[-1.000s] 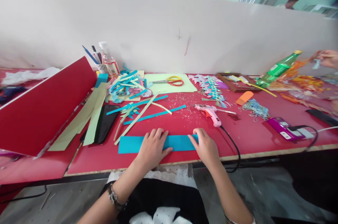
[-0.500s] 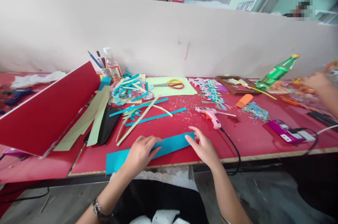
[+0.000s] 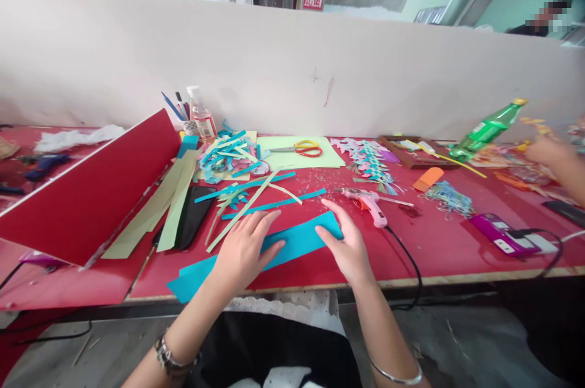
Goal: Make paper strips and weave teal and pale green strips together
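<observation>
A long blue paper strip [image 3: 299, 240] lies slanted on the red table [image 3: 448, 242], its left end near the front edge. My left hand [image 3: 244, 251] rests flat on the strip's middle, fingers stretched out. My right hand [image 3: 345, 245] lies over the strip's right end, fingers extended and pressing on it. A pink glue gun [image 3: 368, 202] with a black cord lies just right of my right hand. Thin blue and pale green strips [image 3: 256, 196] lie beyond my hands.
A red board [image 3: 86, 193] leans at the left over pale green sheets and a black phone [image 3: 189, 217]. Scissors [image 3: 299, 147] lie on a green sheet at the back. A green bottle [image 3: 487, 129], a purple device [image 3: 498, 236] and another person's hand [image 3: 548, 153] are at the right.
The blue strip has turned from lying level along the front edge to a slant, left end nearer the edge, right end farther. Both my hands moved with it.
</observation>
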`<state>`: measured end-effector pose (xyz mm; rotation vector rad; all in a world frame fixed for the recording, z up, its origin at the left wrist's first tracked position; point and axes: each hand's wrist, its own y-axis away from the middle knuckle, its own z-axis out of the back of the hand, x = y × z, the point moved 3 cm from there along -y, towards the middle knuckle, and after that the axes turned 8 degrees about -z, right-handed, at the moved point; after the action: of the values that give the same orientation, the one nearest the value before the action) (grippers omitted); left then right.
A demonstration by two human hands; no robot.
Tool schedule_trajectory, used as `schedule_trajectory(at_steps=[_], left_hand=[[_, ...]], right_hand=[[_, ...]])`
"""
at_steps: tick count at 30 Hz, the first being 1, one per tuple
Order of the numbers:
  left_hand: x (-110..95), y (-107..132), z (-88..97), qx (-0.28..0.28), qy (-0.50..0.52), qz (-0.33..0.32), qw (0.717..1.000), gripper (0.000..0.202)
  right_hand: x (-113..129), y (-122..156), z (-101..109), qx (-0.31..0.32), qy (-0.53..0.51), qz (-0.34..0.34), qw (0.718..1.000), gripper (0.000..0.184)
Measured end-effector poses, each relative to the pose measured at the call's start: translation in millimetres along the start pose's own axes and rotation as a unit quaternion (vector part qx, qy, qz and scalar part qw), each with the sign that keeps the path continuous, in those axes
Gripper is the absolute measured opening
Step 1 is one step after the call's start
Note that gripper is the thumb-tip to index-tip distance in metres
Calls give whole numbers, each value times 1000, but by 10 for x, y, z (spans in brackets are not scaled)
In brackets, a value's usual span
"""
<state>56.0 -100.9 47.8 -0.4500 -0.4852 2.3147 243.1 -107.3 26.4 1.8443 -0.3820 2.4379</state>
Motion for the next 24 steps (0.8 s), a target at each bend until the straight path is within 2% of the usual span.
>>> schedule_trajectory(at_steps=[4, 7, 12, 24], left_hand=[[-93, -208, 40, 26, 27, 3, 999, 26], [-144, -272, 57, 28, 10, -2, 1000, 30], [-147, -253, 87, 30, -17, -18, 999, 30], [-121, -243, 159, 22, -34, -15, 999, 26]], right_hand=[[210, 11, -56, -9, -11, 27, 1000, 42], [271, 11, -57, -17, -16, 10, 1000, 36], [264, 5, -22, -32, -20, -42, 998, 25], [346, 57, -44, -59, -5, -8, 998, 23]])
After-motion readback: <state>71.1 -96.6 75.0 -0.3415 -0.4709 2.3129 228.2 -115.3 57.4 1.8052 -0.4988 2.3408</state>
